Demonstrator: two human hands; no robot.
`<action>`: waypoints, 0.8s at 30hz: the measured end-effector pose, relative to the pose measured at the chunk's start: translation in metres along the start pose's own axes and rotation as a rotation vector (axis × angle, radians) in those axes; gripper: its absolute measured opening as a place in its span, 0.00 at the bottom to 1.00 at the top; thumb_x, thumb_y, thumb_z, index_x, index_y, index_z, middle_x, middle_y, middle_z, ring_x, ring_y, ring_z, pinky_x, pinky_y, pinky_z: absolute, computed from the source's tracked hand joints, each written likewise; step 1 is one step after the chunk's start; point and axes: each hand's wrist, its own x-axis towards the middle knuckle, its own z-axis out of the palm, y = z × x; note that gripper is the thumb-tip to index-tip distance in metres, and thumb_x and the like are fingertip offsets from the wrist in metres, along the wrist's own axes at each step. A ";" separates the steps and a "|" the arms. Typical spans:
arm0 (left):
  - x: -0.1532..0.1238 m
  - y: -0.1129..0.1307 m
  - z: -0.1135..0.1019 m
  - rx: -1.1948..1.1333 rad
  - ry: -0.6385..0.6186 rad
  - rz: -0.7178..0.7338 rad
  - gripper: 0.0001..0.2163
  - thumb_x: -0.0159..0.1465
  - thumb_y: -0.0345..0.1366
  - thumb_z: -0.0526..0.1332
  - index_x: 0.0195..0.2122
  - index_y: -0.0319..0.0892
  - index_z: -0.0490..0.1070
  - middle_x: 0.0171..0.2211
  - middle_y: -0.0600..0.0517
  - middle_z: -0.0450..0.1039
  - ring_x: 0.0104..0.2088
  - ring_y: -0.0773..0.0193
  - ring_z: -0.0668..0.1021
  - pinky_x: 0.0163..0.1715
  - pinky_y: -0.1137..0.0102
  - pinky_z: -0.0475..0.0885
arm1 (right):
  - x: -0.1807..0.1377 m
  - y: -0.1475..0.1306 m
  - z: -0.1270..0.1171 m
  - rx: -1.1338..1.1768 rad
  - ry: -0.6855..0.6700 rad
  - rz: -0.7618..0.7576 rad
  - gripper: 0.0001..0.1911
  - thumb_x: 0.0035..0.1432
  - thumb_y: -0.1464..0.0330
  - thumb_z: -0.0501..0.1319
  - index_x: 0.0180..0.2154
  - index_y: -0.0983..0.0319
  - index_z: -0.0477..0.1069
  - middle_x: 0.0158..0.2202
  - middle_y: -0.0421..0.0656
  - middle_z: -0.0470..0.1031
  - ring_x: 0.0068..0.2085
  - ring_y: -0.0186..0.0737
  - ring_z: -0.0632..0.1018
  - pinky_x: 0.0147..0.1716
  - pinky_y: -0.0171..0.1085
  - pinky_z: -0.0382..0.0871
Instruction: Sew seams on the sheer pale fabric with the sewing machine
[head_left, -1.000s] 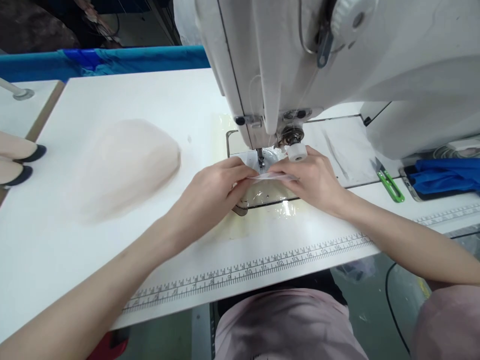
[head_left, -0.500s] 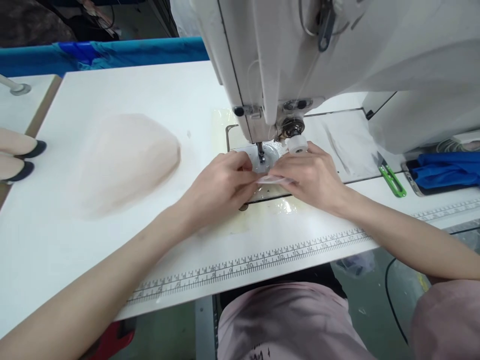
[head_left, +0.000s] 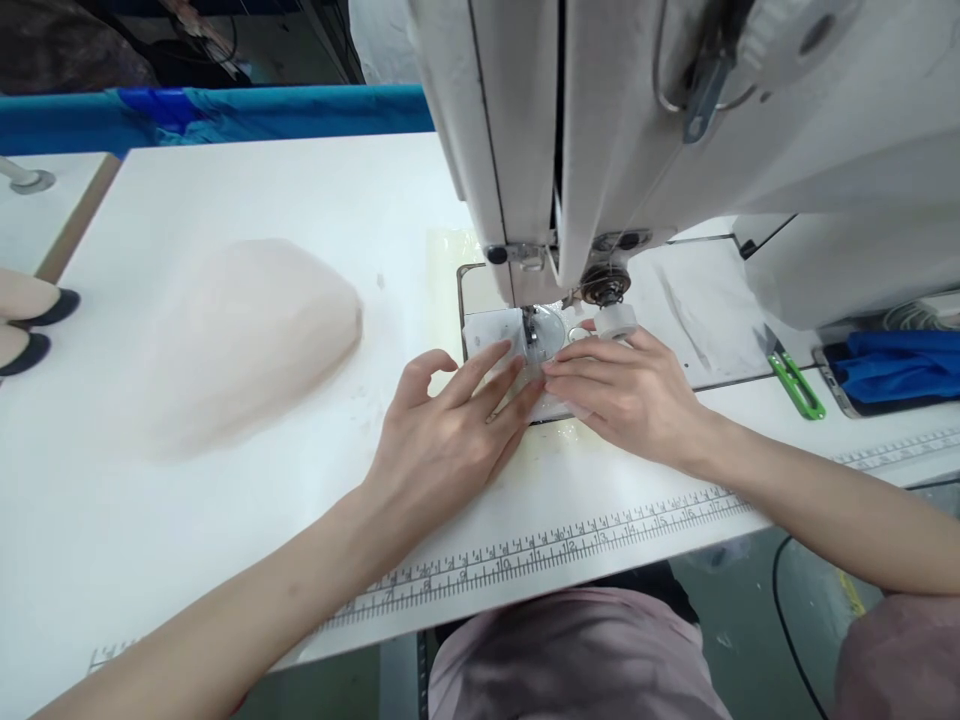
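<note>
My left hand (head_left: 450, 430) lies palm down with fingers spread, its fingertips beside the presser foot (head_left: 530, 325) of a white sewing machine (head_left: 510, 120). My right hand (head_left: 626, 395) is closed on a small piece of sheer white fabric (head_left: 566, 405), whose edge shows below the fingers. Its thumb is hidden, and its fingertips meet the left hand's in front of the foot. Most of the fabric is covered by the hands or blends with the metal needle plate (head_left: 551, 328).
A sheer beige fabric piece (head_left: 262, 340) lies on the white table to the left. Green thread snips (head_left: 796, 385) and a phone under blue cloth (head_left: 900, 365) lie to the right. A printed ruler (head_left: 502, 565) runs along the front edge. Two black-tipped beige forms (head_left: 30, 325) stand at far left.
My left hand has gone from a pinch to spread, flat fingers near the foot. The sheer white fabric has been lowered onto the plate. The view has shifted slightly.
</note>
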 end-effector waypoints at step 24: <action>0.004 -0.012 0.016 -0.025 0.068 -0.057 0.14 0.67 0.28 0.55 0.53 0.46 0.69 0.49 0.51 0.77 0.54 0.53 0.75 0.45 0.53 0.65 | 0.002 0.009 0.008 -0.136 -0.022 -0.009 0.13 0.64 0.76 0.55 0.40 0.60 0.77 0.44 0.36 0.80 0.43 0.37 0.78 0.55 0.45 0.64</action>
